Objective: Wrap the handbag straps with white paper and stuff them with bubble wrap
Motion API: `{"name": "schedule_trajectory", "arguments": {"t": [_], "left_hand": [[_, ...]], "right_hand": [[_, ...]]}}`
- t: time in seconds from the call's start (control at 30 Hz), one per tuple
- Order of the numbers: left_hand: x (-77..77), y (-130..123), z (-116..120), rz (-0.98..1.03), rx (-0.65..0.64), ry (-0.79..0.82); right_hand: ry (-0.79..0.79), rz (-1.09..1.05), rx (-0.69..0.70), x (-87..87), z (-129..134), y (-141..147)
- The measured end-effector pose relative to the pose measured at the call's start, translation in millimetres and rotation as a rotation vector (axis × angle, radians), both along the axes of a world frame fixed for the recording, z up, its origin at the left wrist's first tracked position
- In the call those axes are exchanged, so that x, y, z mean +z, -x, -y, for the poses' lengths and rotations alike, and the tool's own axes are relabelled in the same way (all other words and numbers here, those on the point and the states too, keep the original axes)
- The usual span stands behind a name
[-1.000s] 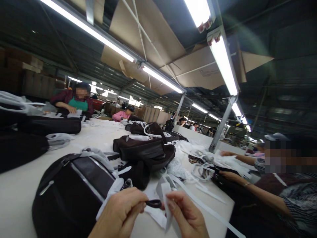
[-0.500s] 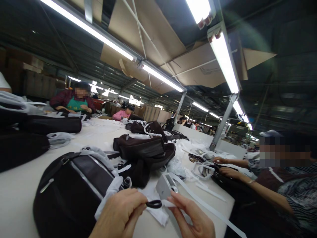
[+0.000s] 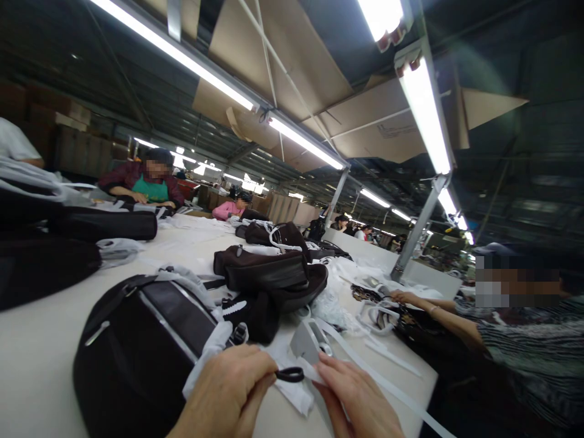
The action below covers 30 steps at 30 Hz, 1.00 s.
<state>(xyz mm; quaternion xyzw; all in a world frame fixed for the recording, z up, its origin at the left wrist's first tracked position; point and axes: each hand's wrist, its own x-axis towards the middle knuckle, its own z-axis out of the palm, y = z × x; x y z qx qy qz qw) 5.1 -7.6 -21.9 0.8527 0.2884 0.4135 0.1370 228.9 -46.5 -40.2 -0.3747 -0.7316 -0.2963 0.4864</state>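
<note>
At the bottom of the head view, my left hand (image 3: pixel 232 389) pinches a small black strap loop (image 3: pixel 291 375) between thumb and fingers. The loop's rounded end points toward my right hand (image 3: pixel 358 395). Thumb and fingers of that hand are closed on a thin white strip (image 3: pixel 311 371), whose end lies close against the loop; whether they are joined I cannot tell. A black backpack (image 3: pixel 132 359) with a silver zip pull lies left of my hands. Just beyond my right fingers stands a pale grey box-like holder (image 3: pixel 303 342), with a long white band (image 3: pixel 392 389) running past it.
Dark brown bags (image 3: pixel 264 267) are heaped on the white table (image 3: pixel 41 365) ahead. More black bags (image 3: pixel 104 224) lie at the left. A co-worker's hand (image 3: pixel 406 298) handles dark material at the right. Other people sit beyond, and a metal post (image 3: pixel 417 225) rises behind.
The scene has shifted slightly rightward in view. My right fingers have moved a little and lie flatter along the strip. The co-worker at the right has drawn their hands together on the dark material.
</note>
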Motion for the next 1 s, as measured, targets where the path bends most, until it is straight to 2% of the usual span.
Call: {"name": "schedule_trajectory", "arguments": {"t": [0.3,0.43,0.53,0.73,0.9,1.0], "left_hand": [[-3.6,-3.0,-0.5,-0.037,0.032,-0.048],[-6.1,-4.4,0.4,-0.05,0.054,-0.076],[-8.7,-6.0,0.2,-0.053,0.065,-0.094],[-10.8,-6.6,-1.0,-0.074,0.081,-0.116],[-11.7,-9.9,-2.4,-0.076,0.101,-0.181],[-5.3,-7.6,-1.3,-0.108,0.09,-0.164]], "right_hand": [[0.002,0.122,-0.029,3.3,5.5,-7.4],[0.023,0.126,0.0,2.0,5.9,-7.3],[0.047,0.203,0.003,5.7,7.0,-10.2],[0.083,0.546,-0.001,29.3,5.9,-8.3],[0.206,0.48,0.089,51.7,1.7,13.3],[0.277,0.425,0.119,60.3,-0.4,26.3]]}}
